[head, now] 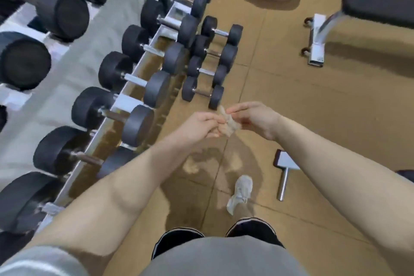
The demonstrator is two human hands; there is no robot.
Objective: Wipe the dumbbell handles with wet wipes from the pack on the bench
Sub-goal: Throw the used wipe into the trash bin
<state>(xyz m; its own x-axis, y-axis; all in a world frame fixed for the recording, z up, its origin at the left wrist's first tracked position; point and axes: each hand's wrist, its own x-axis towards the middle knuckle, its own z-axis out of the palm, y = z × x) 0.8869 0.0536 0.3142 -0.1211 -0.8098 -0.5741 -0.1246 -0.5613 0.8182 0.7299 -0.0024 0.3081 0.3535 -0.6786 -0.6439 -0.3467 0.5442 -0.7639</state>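
Both hands meet out front, the left hand (202,124) and right hand (251,119) each pinching a limp, crumpled wet wipe (227,123) between them; it looks soft and featherlight, best held bunched in the fingertips.

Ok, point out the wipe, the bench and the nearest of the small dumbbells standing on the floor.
wipe (228,125): head view, on the crumpled middle pinched between both hands.
bench (378,6): head view, on its dark padded top.
nearest floor dumbbell (201,92): head view, on its metal handle between the two heads.
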